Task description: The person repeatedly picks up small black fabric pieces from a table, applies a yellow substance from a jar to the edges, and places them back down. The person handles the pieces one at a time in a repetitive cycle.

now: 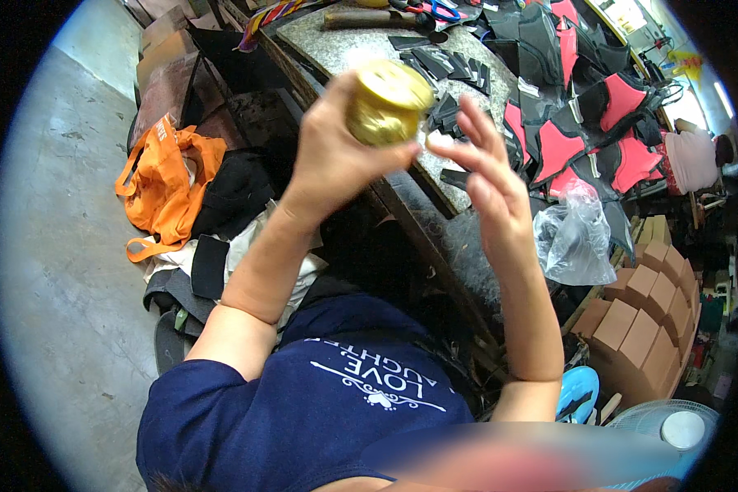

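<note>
My left hand (328,152) is wrapped round a shiny gold-coloured tin (385,102) with a round flat top, raised above the near edge of the workbench. Close beside the tin, on its right, is my right hand (500,184), its fingers spread apart and slightly blurred by motion. A pale spot shows at one of its fingertips; I cannot tell whether it is a nail or a small thing. Below the hands, small black strips (455,66) lie scattered on a speckled grey slab (344,49).
Behind the tin lie a hammer (369,19) and scissors (441,11). Black and pink-red shaped pieces (562,148) pile up at the right, with a clear plastic bag (578,238). Brown boxes (644,328) and a fan (668,430) stand lower right; an orange bag (168,180) lies left.
</note>
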`<action>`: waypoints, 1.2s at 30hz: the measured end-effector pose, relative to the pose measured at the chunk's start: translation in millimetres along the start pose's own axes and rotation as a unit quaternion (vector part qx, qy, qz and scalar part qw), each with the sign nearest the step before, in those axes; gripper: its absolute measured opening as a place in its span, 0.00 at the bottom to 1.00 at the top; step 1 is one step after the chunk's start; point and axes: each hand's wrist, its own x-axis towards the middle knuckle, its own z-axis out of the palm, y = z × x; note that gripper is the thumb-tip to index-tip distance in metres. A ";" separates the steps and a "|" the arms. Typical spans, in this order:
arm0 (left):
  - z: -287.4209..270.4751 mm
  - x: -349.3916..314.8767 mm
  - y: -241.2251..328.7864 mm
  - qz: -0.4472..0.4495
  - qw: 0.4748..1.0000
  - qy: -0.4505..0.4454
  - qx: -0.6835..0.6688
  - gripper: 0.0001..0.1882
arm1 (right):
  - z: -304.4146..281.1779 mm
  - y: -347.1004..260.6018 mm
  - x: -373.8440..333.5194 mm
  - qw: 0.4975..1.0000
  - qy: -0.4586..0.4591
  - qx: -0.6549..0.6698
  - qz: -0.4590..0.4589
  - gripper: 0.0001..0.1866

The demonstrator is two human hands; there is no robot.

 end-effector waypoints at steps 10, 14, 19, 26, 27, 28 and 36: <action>-24.6 98.7 -90.4 0.036 0.968 0.147 0.199 0.41 | -97.4 -34.7 -89.2 0.835 0.174 -0.519 -0.060 0.34; -20.5 114.3 -120.0 0.057 0.940 0.113 0.316 0.42 | -125.2 -13.5 -122.6 0.750 0.172 -0.639 0.018 0.45; -10.5 119.2 -144.2 0.109 0.947 0.114 0.281 0.47 | -130.9 38.0 -149.5 0.794 0.152 -0.563 0.169 0.54; -2.0 117.4 -150.1 0.075 0.941 0.134 0.301 0.53 | -161.9 62.6 -139.4 0.841 0.184 -0.492 0.128 0.57; -1.8 117.5 -150.3 0.076 0.940 0.136 0.303 0.51 | -166.7 66.0 -136.0 0.847 0.197 -0.477 0.129 0.57; -2.6 117.8 -150.3 0.073 0.943 0.135 0.294 0.51 | -171.2 69.0 -133.7 0.855 0.210 -0.456 0.131 0.58; -3.2 115.5 -155.8 0.077 0.955 0.154 0.243 0.39 | -179.4 67.0 -133.3 0.844 0.224 -0.487 -0.004 0.60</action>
